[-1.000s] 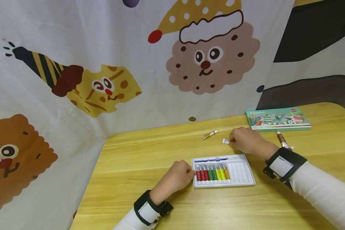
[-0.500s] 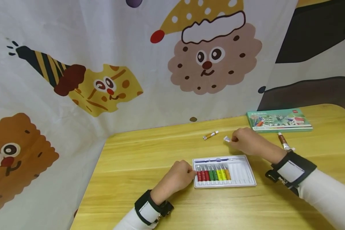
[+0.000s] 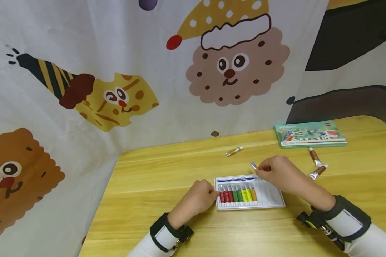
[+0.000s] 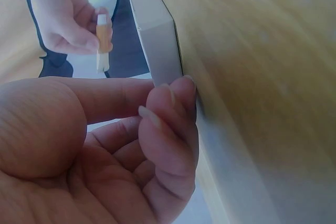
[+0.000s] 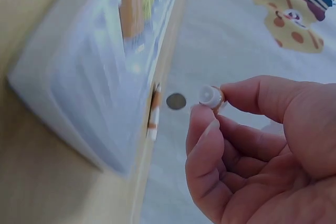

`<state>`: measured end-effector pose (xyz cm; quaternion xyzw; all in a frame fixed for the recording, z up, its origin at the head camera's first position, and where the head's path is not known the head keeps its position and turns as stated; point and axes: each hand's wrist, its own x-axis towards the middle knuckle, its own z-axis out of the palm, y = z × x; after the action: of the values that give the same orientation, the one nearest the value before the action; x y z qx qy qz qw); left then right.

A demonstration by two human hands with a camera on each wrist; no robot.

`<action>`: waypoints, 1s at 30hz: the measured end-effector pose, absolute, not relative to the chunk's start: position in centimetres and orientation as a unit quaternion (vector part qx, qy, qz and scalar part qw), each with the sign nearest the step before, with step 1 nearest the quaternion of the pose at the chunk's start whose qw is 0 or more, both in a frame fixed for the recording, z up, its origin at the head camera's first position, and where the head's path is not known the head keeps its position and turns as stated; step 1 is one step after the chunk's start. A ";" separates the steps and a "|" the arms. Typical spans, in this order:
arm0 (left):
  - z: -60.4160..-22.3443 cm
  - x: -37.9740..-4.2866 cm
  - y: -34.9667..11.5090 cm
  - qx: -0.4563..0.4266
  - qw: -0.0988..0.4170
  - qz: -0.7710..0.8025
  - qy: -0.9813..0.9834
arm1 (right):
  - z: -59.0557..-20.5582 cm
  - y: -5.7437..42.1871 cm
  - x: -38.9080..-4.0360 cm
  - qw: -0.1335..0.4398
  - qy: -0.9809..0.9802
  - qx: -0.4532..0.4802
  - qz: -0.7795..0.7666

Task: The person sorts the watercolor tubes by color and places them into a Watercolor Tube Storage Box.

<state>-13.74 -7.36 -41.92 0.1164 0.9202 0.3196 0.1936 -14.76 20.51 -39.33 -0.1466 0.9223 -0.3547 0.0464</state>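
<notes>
My left hand [image 3: 196, 196] pinches the left edge of a white plastic tray [image 3: 270, 195], thumb and fingertips meeting at its wall [image 4: 160, 43] in the left wrist view. Red, green, yellow and ochre paint tubes [image 3: 238, 195] fill the tray's left slots; the slots to the right of them hold none. A thin blue paintbrush [image 3: 236, 179] lies along the back groove. Over the tray's back right part, my right hand [image 3: 281, 175] pinches an orange-brown paint tube [image 4: 103, 40] between thumb and fingertips. Its white cap [image 5: 210, 96] faces the right wrist camera.
An ochre tube [image 3: 234, 151] lies behind the tray on the wooden table [image 3: 154, 171]. Two brown tubes [image 3: 315, 157] lie at the right, in front of a green paint box [image 3: 310, 135]. A printed white cloth [image 3: 167, 117] hangs along the back.
My right hand has come nearer, bringing the paint tube from behind the tray to over its back edge. The second brown tube now shows fully. My left hand keeps its place.
</notes>
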 end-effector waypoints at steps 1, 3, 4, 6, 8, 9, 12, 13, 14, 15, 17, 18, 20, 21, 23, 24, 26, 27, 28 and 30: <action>-41.9 -13.7 -7.4 0.115 0.194 0.320 0.920 | -39.4 20.4 -14.4 0.048 0.921 -0.144 -0.358; -41.9 -13.7 -7.4 0.112 0.194 0.320 0.920 | -39.7 20.3 -13.9 0.051 0.919 -0.141 -0.364; -41.9 -13.7 -7.4 0.111 0.195 0.320 0.921 | -39.8 20.2 -13.7 0.053 0.919 -0.139 -0.366; -41.9 -13.7 -7.4 0.110 0.194 0.319 0.921 | -40.1 20.1 -13.3 0.056 0.917 -0.136 -0.371; -41.8 -13.7 -7.3 0.110 0.194 0.319 0.921 | -40.3 20.0 -13.0 0.057 0.918 -0.134 -0.370; -41.8 -13.7 -7.3 0.110 0.194 0.319 0.921 | -40.4 19.9 -12.9 0.058 0.919 -0.133 -0.367; -41.8 -13.7 -7.3 0.109 0.193 0.318 0.922 | -40.6 19.7 -12.6 0.061 0.924 -0.125 -0.357; -41.8 -13.6 -7.2 0.109 0.193 0.318 0.922 | -40.6 19.6 -12.5 0.062 0.926 -0.121 -0.353; -41.8 -13.6 -7.2 0.109 0.193 0.318 0.922 | -40.7 19.5 -12.4 0.065 0.927 -0.117 -0.350; -41.8 -13.6 -7.2 0.109 0.193 0.317 0.922 | -40.7 19.5 -12.3 0.067 0.928 -0.114 -0.348; -41.8 -13.6 -7.2 0.110 0.193 0.317 0.922 | -40.8 19.3 -12.2 0.073 0.930 -0.108 -0.344; -41.8 -13.6 -7.2 0.110 0.192 0.317 0.922 | -40.8 19.2 -12.1 0.076 0.930 -0.106 -0.344; -41.8 -13.6 -7.2 0.111 0.191 0.317 0.922 | -40.9 19.0 -12.0 0.082 0.930 -0.103 -0.343; -41.7 -13.6 -7.2 0.112 0.191 0.318 0.922 | -41.0 18.9 -12.0 0.084 0.930 -0.101 -0.342; -41.7 -13.6 -7.2 0.111 0.192 0.318 0.922 | -41.1 18.8 -11.9 0.091 0.931 -0.095 -0.341; -41.7 -13.6 -7.2 0.110 0.192 0.318 0.922 | -41.2 18.7 -11.9 0.092 0.932 -0.093 -0.339; -41.7 -13.6 -7.2 0.109 0.194 0.317 0.922 | -41.3 18.5 -11.9 0.096 0.933 -0.087 -0.336; -41.7 -13.6 -7.2 0.108 0.195 0.317 0.922 | -41.4 18.5 -11.9 0.097 0.934 -0.085 -0.334; -41.7 -13.6 -7.2 0.107 0.195 0.316 0.922 | -41.5 18.5 -11.9 0.099 0.934 -0.082 -0.334; -41.7 -13.6 -7.2 0.107 0.196 0.316 0.922 | -41.6 18.4 -11.9 0.101 0.934 -0.079 -0.333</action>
<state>-13.57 -7.22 -41.68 0.1071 0.9221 0.3157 0.1963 -11.88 18.43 -41.58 -0.0792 0.9342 -0.3329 0.1007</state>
